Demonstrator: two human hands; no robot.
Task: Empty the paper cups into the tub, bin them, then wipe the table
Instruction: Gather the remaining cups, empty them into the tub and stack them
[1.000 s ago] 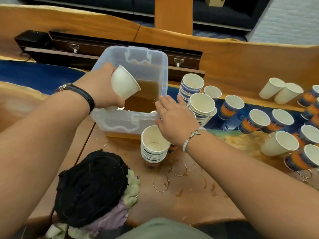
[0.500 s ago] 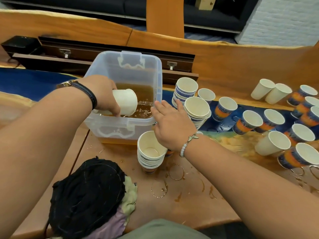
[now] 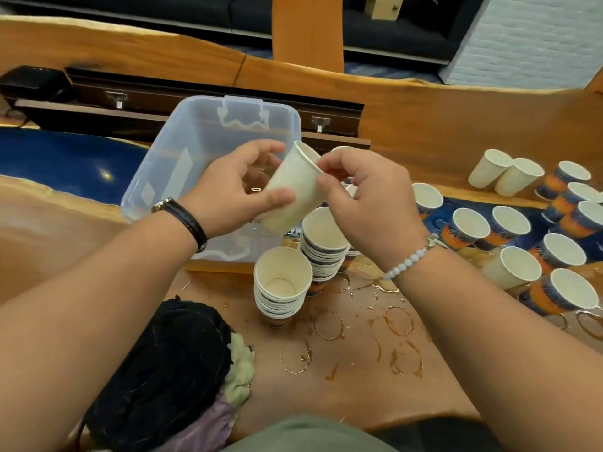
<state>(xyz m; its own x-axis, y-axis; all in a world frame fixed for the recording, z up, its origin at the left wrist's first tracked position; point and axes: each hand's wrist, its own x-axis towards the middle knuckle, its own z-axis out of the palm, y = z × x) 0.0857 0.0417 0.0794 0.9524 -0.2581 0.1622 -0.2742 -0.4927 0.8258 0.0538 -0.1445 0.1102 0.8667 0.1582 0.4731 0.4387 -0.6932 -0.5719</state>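
- One bundle of dark and pale cloths [image 3: 156,370] lay nearest the person, at the left of the table [image 3: 355,415], untouched; wiping looked a long way off.
- Brown rings and drips [image 3: 329,324] marked the wood just beyond it, around the feet of the stacks.
- Two stacks of nested cups stood next, the near stack [image 3: 282,288] just beside the taller stack [image 3: 324,246], both mouth up, the near one showing a brown ring in its bottom.
- Above them both hands met on a single white paper cup [image 3: 293,190]. The left hand [image 3: 228,187] curled around its body with the thumb across the front, and the right hand [image 3: 368,197] pinched its rim between thumb and fingertips.
- The cup was tilted, mouth up and away, held over the near right edge of the tub [image 3: 182,151]; whether anything was left inside it could not be told.
- The clear tub sat behind the hands, with brown liquid glimpsed between them.
- I judged the emptying step to be in hand, with this cup ready for stacking. The next move called for righting it and dropping it squarely into a stack without crushing the rim.
- Many more cups [image 3: 509,225] waited well apart on the right, some lying on their sides; their contents were not visible. No bin was in sight.
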